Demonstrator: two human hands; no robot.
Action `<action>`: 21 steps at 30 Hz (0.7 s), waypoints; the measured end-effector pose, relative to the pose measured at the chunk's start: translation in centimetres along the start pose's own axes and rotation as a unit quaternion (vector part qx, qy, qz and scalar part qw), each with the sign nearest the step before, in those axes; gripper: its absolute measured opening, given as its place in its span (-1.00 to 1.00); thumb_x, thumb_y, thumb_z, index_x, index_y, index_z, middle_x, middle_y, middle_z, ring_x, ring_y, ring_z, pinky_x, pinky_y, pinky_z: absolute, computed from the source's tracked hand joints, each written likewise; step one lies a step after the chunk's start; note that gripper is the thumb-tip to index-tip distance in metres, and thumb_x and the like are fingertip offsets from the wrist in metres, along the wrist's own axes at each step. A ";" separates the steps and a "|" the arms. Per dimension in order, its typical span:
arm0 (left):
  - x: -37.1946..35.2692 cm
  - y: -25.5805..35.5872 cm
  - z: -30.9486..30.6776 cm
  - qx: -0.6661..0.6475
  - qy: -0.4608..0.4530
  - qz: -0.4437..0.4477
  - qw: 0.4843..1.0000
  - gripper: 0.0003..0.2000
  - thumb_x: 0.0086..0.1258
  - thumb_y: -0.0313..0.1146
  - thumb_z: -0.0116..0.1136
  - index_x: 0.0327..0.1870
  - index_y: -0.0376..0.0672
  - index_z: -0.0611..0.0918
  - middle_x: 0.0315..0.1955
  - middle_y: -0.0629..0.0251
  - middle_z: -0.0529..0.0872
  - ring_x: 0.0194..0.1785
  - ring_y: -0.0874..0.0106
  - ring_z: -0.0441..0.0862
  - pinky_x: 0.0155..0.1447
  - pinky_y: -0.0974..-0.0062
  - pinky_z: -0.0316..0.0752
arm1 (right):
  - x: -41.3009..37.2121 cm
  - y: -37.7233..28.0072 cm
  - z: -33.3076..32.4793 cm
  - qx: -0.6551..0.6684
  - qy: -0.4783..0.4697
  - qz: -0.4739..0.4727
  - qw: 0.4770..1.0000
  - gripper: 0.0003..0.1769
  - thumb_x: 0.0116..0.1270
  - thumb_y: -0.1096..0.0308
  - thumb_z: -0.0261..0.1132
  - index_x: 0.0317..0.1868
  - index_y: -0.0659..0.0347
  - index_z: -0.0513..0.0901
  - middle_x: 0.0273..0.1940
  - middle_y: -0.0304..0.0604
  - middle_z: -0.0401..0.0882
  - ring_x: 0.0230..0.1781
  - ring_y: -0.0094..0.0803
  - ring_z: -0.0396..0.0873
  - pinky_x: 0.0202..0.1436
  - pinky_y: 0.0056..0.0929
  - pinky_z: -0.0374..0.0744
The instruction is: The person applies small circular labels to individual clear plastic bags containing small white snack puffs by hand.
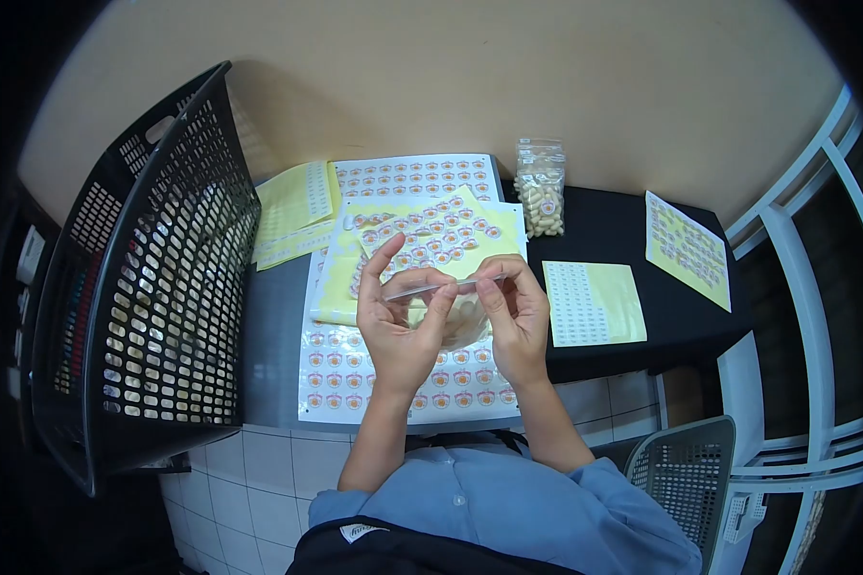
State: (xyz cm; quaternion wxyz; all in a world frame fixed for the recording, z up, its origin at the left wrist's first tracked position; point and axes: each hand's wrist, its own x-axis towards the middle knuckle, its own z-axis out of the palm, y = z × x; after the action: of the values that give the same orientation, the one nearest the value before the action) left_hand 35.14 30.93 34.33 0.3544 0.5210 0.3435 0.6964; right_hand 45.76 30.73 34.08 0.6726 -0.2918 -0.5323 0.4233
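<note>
A clear zip bag (466,324) hangs between my hands, its top edge pinched from both sides, with pale pieces inside partly hidden by my fingers. My left hand (398,331) closes thumb and fingers on the left part of the edge, its index finger raised. On the right part, my right hand (516,326) pinches with thumb and fingers. Beneath them lie white sheets of round orange-and-pink stickers (441,383) and a yellow backing sheet (340,287) partly covered with the same stickers.
A tall black perforated basket (168,278) stands at the left. Against the wall sits a filled clear bag (545,196) of pale oval nut-like pieces. Yellow label sheets (297,206) lie back left; a label sheet (618,302) and a sticker sheet (688,249) lie right, near a white metal rack (801,249).
</note>
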 end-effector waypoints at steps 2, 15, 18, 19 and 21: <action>0.0 0.0 0.2 -0.007 -0.001 -0.004 1.000 -0.42 0.02 -0.63 0.17 0.09 -0.40 0.20 -0.45 0.22 0.60 -0.31 0.57 0.53 -0.19 0.69 0.40 | -0.1 0.1 -0.1 0.000 0.009 0.001 1.000 -0.96 0.23 0.50 0.07 -0.33 0.31 0.39 -0.34 -0.20 0.37 -0.30 -0.54 0.45 -0.18 -0.60 0.38; 0.4 -0.4 1.7 -0.002 -0.024 0.028 0.999 -0.40 0.06 -0.63 0.12 0.16 -0.34 0.14 -0.40 0.27 0.55 -0.26 0.57 0.50 -0.11 0.65 0.41 | 0.2 0.7 -1.6 0.004 0.069 -0.029 0.997 -0.89 0.28 0.44 0.01 -0.32 0.33 0.40 -0.34 -0.19 0.40 -0.32 -0.52 0.50 -0.22 -0.61 0.42; 0.7 -1.2 0.8 -0.019 -0.020 0.048 0.998 -0.41 0.10 -0.63 0.07 0.17 -0.34 0.11 -0.37 0.28 0.51 -0.25 0.59 0.46 -0.12 0.66 0.40 | 0.6 0.8 -2.4 0.024 0.081 -0.015 0.996 -0.89 0.28 0.43 0.01 -0.32 0.32 0.39 -0.34 -0.20 0.39 -0.32 -0.51 0.50 -0.23 -0.60 0.42; 0.7 -1.6 0.3 -0.033 -0.023 0.037 0.999 -0.42 0.12 -0.63 0.05 0.17 -0.34 0.10 -0.36 0.29 0.49 -0.24 0.60 0.44 -0.12 0.67 0.40 | 0.8 0.8 -2.5 0.025 0.083 -0.012 0.996 -0.88 0.28 0.42 0.01 -0.32 0.32 0.39 -0.35 -0.21 0.39 -0.33 -0.51 0.50 -0.23 -0.60 0.42; 0.7 -1.7 0.2 -0.027 -0.019 0.026 0.999 -0.43 0.13 -0.63 0.04 0.18 -0.35 0.09 -0.40 0.32 0.49 -0.25 0.61 0.45 -0.14 0.68 0.39 | 0.9 0.8 -2.5 0.052 0.080 -0.005 0.995 -0.92 0.27 0.46 0.03 -0.31 0.31 0.40 -0.35 -0.21 0.40 -0.33 -0.53 0.48 -0.22 -0.59 0.43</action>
State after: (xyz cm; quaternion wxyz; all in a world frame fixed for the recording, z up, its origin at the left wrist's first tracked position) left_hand 35.44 32.48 33.26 0.3568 0.5334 0.3043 0.7040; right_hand 48.00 32.01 33.13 0.7295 -0.2870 -0.4555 0.4218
